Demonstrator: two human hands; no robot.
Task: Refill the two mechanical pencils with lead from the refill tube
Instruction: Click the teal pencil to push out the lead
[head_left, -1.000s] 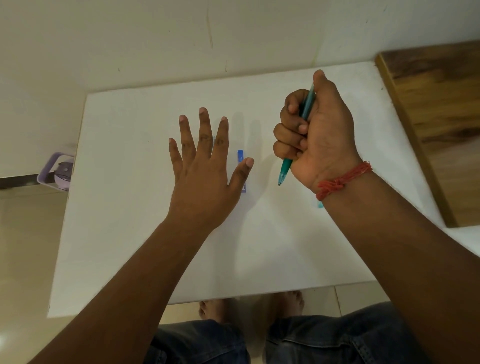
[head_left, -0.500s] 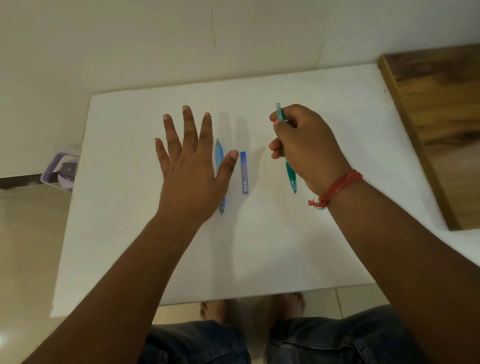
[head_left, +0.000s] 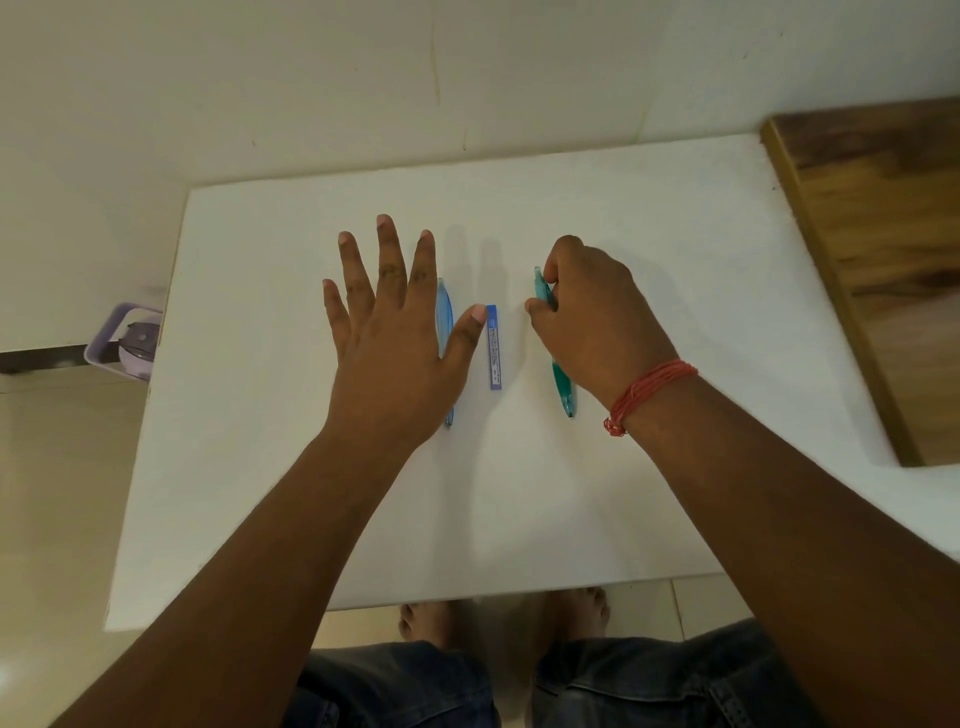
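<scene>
Right hand (head_left: 597, 317) pinches the green pencil (head_left: 560, 376) (refill tube (head_left: 494, 347) just left); left hand (head_left: 395, 332) splayed.

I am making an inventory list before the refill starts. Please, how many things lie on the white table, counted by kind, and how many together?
Mechanical pencils: 2, the light blue pencil partly under the left hand, and the green pencil under the right hand
Lead refill tubes: 1, the blue refill tube between the pencils
Total: 3 things on the white table
</scene>
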